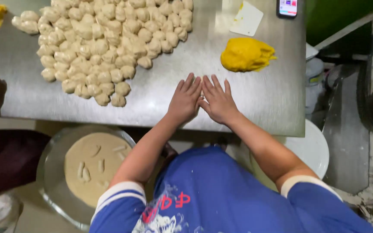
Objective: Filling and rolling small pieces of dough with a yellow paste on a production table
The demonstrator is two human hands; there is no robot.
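Head view, single frame. Item one: left hand [185,101] and right hand [218,102], laid flat and palm-down side by side on the brushed steel worktable [260,108], index fingers touching, all fingers spread and extended away from the body; nothing is seen to be gripped, and whether anything lies pressed beneath the palms cannot be told. Item two: rounded lump of bright yellow dough [246,54], sited beyond the fingertips and off to the right, nearer the right hand, apart from both; its long axis runs roughly across the table, with a ragged end turned rightward. Item three: heap of small pale dough balls [104,43], beyond and to the left of the left hand. Item four: white plastic scraper [247,18], further beyond the yellow lump.
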